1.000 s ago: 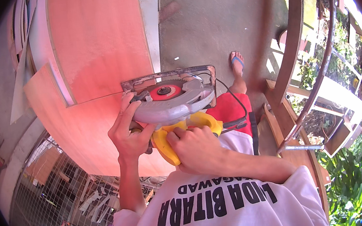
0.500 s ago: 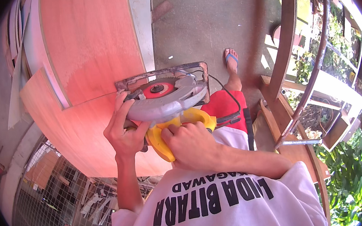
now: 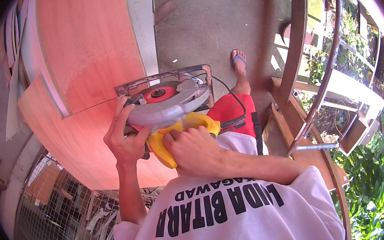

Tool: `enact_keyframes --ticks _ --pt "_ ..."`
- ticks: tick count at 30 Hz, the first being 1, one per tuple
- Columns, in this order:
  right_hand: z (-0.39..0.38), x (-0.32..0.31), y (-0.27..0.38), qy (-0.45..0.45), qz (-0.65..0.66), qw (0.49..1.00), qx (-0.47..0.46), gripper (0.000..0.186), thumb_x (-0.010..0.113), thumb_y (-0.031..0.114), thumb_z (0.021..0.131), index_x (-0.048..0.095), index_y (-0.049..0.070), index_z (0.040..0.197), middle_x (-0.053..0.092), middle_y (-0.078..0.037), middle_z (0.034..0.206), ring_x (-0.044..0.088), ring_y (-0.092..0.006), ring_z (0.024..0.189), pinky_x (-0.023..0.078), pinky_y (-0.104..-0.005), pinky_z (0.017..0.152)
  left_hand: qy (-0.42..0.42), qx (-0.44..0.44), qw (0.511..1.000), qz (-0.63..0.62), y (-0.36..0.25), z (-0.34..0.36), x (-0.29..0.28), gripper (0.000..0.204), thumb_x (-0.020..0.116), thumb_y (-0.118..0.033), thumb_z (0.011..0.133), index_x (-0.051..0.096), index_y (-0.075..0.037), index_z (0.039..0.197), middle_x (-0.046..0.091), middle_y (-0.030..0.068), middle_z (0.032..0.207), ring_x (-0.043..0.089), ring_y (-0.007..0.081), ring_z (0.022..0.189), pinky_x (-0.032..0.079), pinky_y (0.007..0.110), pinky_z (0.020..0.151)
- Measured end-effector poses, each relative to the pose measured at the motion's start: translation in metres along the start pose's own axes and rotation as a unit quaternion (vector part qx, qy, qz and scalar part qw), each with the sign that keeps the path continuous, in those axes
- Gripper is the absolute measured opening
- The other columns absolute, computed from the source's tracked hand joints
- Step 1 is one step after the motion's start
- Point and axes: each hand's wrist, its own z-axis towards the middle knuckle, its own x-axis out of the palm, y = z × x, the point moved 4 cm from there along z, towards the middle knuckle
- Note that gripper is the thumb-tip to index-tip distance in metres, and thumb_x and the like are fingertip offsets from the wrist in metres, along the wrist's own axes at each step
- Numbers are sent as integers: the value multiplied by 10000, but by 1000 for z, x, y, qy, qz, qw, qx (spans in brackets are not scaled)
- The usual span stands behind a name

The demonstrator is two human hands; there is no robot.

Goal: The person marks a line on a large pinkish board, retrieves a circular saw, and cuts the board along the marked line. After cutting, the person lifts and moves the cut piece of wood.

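A circular saw with a grey blade guard and yellow body rests at the right edge of a reddish plywood sheet. Its red-centred blade lies inside the rectangular base frame. My left hand is closed round the saw's front end, fingers reaching up over the guard. Around the yellow rear handle my right hand is wrapped, its trigger side hidden. A thin line runs leftward across the plywood from the saw's base, between the upper part and the nearer part.
A black power cord loops from the saw past my red shorts. My foot in a blue sandal stands on the concrete floor. Wooden beams and a metal frame stand at right, wire mesh at lower left.
The whole view has shifted slightly, so everything appears a little further left. The blade's teeth, distinct before, now look smeared. Both hands keep their hold on the saw.
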Motion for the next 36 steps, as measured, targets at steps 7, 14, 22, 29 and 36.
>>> enact_keyframes --ticks 7,14,22,29,36 --pt "1 -1 -1 3 0 1000 -7 319 683 98 675 597 -43 947 691 -171 857 687 -382 703 533 -483 593 3 -16 1000 -4 -1 0 0 570 873 -38 583 700 -8 1125 673 222 1290 752 268 931 603 315 673" --pt "4 1 1 28 16 999 -5 322 682 94 687 598 -35 969 697 -169 895 695 -375 727 542 -489 609 7 -30 999 -14 1 2 -1 569 872 -40 592 700 -17 1133 675 210 1294 753 259 919 608 311 683" --pt "12 4 1 43 9 999 -22 388 686 118 679 608 -24 1031 703 -153 927 700 -372 742 547 -497 614 9 -17 1000 1 9 2 -7 565 879 -53 599 699 -10 1133 675 207 1293 741 294 1001 614 343 765" --pt "19 7 3 52 5 998 -22 402 693 134 665 621 -9 1034 702 -149 933 702 -370 747 552 -497 624 11 -60 998 -14 12 2 -11 569 886 -54 593 700 -5 1129 679 203 1285 738 292 1013 616 343 755" --pt "22 8 8 52 5 998 -31 394 703 148 668 621 -10 1020 699 -147 924 703 -367 745 549 -493 622 2 -23 1000 8 15 2 -16 569 886 -44 583 701 -7 1120 672 204 1300 755 267 928 614 311 687"
